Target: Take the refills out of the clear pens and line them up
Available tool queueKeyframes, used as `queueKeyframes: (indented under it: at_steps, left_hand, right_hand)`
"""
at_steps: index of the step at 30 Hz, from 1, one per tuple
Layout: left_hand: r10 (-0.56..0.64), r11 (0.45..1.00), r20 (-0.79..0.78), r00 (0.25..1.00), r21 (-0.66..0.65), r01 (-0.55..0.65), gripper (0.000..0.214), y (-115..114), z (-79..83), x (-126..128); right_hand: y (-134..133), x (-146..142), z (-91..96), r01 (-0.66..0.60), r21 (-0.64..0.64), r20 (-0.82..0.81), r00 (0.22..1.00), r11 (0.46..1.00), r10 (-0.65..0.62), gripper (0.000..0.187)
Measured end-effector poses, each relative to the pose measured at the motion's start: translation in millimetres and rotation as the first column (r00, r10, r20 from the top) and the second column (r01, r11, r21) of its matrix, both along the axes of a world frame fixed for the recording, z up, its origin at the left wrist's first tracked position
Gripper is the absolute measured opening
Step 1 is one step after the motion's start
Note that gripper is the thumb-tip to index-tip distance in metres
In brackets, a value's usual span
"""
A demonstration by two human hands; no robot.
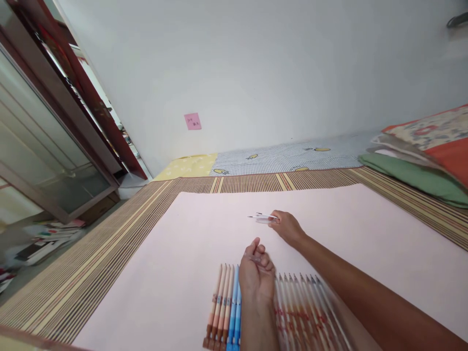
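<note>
A row of pens (223, 307) lies side by side on a pale pink sheet (175, 253), brown ones at the left, blue ones beside them and several white ones (307, 307) at the right. My left hand (257, 275) hovers over the row's middle with fingers curled in a pinch on something small I cannot make out. My right hand (288, 227) reaches farther out and grips a clear pen (263, 218) whose tip points left, just above the sheet.
The pink sheet lies on a striped bamboo mat (91, 263). Folded bedding and pillows (420, 156) are at the right, a checked sheet (285, 156) along the wall. A glass door (44, 146) and stacked books (44, 239) are at the left.
</note>
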State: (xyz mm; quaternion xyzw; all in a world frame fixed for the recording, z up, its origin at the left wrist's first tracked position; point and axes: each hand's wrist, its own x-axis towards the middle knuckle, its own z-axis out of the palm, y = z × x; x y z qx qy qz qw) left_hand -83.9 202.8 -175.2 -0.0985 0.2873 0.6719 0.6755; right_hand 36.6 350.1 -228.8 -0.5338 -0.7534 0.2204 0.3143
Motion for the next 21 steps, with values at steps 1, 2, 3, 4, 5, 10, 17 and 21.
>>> queueKeyframes:
  at_steps: [1,2,3,4,5,10,17,21]
  left_hand:
    - [-0.004,1.0,0.002,1.0,0.001,0.004,0.011,0.0,0.0,0.0]
    - [-0.008,1.0,0.004,1.0,0.001,0.008,0.011,-0.1,0.1,0.2]
    - [-0.009,1.0,0.002,1.0,-0.002,0.009,0.011,-0.3,0.3,0.4]
    - [-0.008,1.0,-0.001,1.0,-0.006,0.008,0.011,-0.5,0.6,0.7]
    - [-0.007,1.0,-0.005,1.0,-0.01,0.007,0.011,-0.8,0.9,1.0]
    - [-0.011,1.0,-0.008,1.0,-0.015,0.01,0.011,-1.0,0.9,1.6]
    - [-0.012,1.0,-0.003,1.0,-0.009,0.012,0.011,-1.3,1.1,2.0]
    - [-0.028,1.0,-0.015,1.0,0.002,0.028,0.01,-1.2,-1.8,1.2]
  right_hand:
    - [0.3,0.5,-0.3,-0.002,0.004,0.002,1.0,1.0,0.002,0.006]
    - [0.6,0.9,-0.5,-0.004,0.009,0.005,1.0,1.0,0.004,0.006]
    - [0.6,1.2,-0.6,-0.009,0.015,0.009,1.0,1.0,0.009,0.005]
    - [0.6,1.4,-0.7,-0.016,0.022,0.013,1.0,1.0,0.015,0.005]
    - [0.5,1.6,-0.6,-0.024,0.029,0.018,1.0,0.999,0.023,0.004]
    - [1.4,3.2,-0.8,-0.061,0.053,0.044,0.997,0.997,0.059,0.004]
    - [3.4,8.4,-0.6,-0.064,0.071,0.07,0.996,0.995,0.059,0.006]
    - [2.2,7.7,-0.4,-0.051,0.072,0.081,0.996,0.996,0.045,0.005]
